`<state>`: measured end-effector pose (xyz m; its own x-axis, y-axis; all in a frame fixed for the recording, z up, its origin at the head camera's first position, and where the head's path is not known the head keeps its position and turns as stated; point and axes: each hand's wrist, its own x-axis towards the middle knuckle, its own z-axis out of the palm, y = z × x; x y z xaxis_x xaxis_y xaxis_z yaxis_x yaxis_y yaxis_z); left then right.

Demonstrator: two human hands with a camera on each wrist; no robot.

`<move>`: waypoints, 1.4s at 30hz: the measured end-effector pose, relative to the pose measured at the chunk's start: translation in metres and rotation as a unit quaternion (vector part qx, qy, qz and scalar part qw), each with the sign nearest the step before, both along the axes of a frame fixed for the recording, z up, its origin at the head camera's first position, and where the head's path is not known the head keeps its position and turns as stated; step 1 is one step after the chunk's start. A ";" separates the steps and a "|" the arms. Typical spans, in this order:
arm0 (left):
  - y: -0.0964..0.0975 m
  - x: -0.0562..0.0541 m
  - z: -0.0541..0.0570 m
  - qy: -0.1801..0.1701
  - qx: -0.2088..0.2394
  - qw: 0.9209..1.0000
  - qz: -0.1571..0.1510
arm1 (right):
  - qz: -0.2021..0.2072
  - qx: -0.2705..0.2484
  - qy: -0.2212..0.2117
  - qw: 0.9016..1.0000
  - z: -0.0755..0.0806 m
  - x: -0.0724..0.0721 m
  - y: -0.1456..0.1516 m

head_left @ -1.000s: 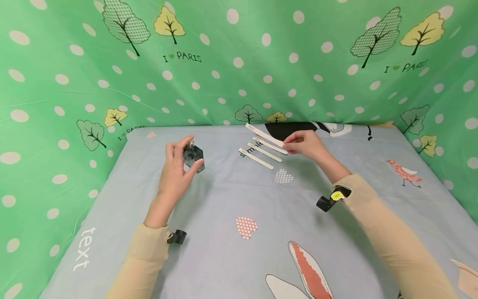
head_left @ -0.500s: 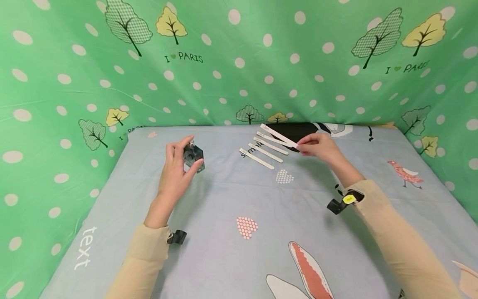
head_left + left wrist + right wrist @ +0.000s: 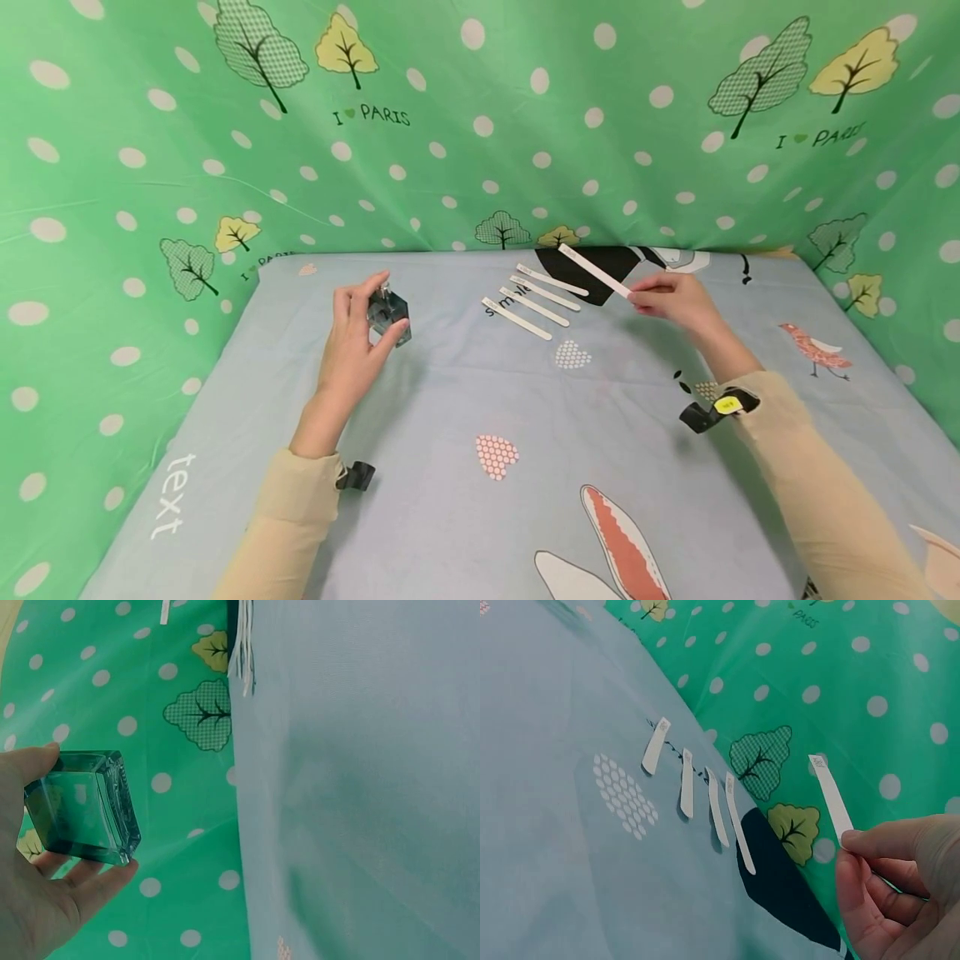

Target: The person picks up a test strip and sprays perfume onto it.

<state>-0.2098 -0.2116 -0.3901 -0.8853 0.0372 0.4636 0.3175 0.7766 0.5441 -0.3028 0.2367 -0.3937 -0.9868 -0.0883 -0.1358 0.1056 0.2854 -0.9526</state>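
On the left, my left hand (image 3: 351, 342) grips a small faceted glass bottle (image 3: 392, 318) with a spray nozzle on top, held tilted above the cloth. In the left wrist view the clear, dark-tinted bottle (image 3: 82, 806) sits between thumb and fingers. At the back right, my right hand (image 3: 678, 302) pinches one end of a narrow white paper strip (image 3: 596, 272), which points up to the left. Small print shows at the far end of this strip (image 3: 829, 791) in the right wrist view. Several similar strips (image 3: 517, 319) lie side by side, slanted, on the cloth between the hands.
A pale blue printed cloth (image 3: 420, 500) covers the table. Behind it and along both sides hangs a green dotted curtain (image 3: 450, 167). Black camera mounts (image 3: 356, 476) stick out from both sleeve cuffs.
My right hand has moved right, away from the row, with a strip in its fingers. One more strip now lies at the row's far end. The left hand and bottle have stayed put.
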 end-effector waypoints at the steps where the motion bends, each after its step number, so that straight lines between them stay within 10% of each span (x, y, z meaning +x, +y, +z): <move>1: 0.000 0.000 0.000 0.000 0.000 1.000 0.000 | -0.002 -0.003 -0.003 1.000 -0.001 0.000 0.003; 42: 0.001 0.002 0.001 -0.003 -0.001 1.000 -0.004 | -0.046 0.031 -0.039 0.998 -0.019 0.012 0.074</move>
